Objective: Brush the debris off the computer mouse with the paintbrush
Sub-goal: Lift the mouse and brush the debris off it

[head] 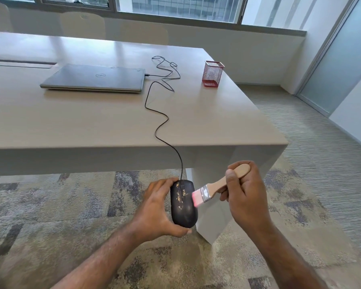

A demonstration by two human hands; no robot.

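A black wired computer mouse (184,209) is held in the air off the table's front edge, above the carpet. My left hand (156,209) grips it from the left and underneath. Tan crumbs of debris (178,193) cling to its top around the wheel. My right hand (245,190) holds a paintbrush (214,186) by its wooden handle. The pink bristles (197,198) touch the mouse's right side.
The mouse cable (161,126) runs up over the beige table (71,122) to a shut grey laptop (94,78). A red mesh pen holder (213,73) stands near the table's right edge. Chairs line the far side under the windows.
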